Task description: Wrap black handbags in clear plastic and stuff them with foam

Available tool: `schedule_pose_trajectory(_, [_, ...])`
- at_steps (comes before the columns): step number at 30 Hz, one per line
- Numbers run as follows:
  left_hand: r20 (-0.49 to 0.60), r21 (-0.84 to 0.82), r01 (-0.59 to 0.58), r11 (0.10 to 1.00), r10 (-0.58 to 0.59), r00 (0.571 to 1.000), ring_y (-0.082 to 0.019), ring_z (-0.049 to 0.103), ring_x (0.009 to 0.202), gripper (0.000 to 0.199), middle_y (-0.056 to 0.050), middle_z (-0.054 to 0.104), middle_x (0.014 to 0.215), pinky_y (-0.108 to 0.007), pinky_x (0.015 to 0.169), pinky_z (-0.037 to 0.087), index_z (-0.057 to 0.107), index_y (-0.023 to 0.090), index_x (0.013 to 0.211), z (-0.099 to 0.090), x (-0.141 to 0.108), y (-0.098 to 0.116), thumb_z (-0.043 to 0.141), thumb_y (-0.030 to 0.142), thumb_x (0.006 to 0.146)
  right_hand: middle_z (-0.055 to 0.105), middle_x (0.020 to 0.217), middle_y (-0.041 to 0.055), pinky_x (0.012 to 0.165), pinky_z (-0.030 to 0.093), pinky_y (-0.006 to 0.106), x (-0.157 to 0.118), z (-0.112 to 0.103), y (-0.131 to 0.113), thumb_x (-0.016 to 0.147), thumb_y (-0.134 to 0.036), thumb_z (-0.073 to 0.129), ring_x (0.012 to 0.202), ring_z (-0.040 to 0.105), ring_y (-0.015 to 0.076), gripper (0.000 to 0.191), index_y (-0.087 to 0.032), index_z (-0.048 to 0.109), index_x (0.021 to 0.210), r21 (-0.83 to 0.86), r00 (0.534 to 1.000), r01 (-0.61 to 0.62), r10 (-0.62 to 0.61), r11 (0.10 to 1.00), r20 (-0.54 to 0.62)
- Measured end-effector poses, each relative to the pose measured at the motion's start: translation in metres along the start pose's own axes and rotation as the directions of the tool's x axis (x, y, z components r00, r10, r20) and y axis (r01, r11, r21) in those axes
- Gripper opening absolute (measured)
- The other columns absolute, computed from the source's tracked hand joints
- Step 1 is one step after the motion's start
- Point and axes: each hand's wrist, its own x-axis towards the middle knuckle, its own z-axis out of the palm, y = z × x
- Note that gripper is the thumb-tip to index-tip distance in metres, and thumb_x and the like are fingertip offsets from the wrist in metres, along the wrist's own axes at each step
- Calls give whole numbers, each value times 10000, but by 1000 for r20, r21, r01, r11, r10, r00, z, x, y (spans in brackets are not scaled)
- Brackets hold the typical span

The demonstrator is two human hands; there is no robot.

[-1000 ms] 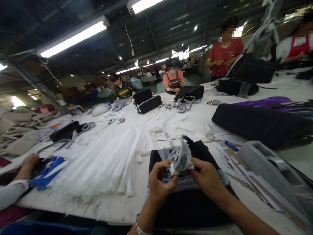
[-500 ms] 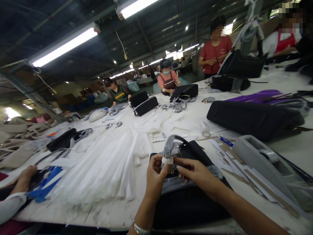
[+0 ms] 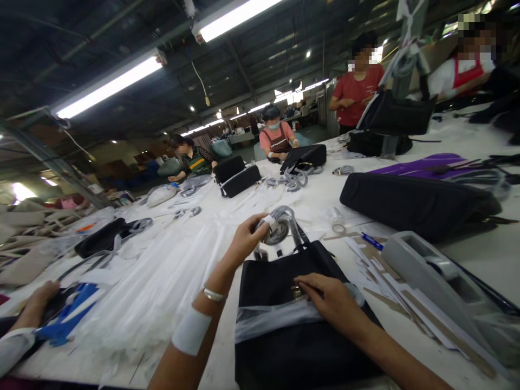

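A black bag (image 3: pixel 284 346) lies on the white table in front of me, with a pale translucent strip (image 3: pixel 276 319) across it. Beyond its top edge, my left hand (image 3: pixel 252 233) grips the wrapped handle (image 3: pixel 286 214), near a white band and a grey coiled strap (image 3: pixel 278 232). My right hand (image 3: pixel 320 290) rests at the bag's front, its fingertips pinched at the gold-coloured metal clasp (image 3: pixel 297 292). The fingers of my right hand partly cover that clasp.
Foam sheets (image 3: pixel 162 281) cover the table on the left. A grey tape dispenser (image 3: pixel 439 276), card strips (image 3: pixel 406 292) and a blue pen (image 3: pixel 371 241) lie right. Another black bag (image 3: pixel 414 203) sits behind them. A co-worker's hand (image 3: pixel 44 295) is at far left.
My left hand has moved up and away from my right, carrying the wrapped handle off the bag's front. My right hand is lower, at the clasp. The bag's front now shows more.
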Motion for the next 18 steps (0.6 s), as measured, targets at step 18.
schedule_pose_trajectory(18, [-50, 526, 326, 786, -353, 934, -279, 279, 1444, 622, -103, 285, 1572, -436, 1172, 279, 428, 229, 1445, 8, -165, -69, 575, 457, 885, 551, 1390, 98, 1018, 477, 477, -49, -32, 68, 926, -538, 429, 1259, 537, 291, 616, -266, 379, 1476, -522, 978, -195, 207, 831, -35])
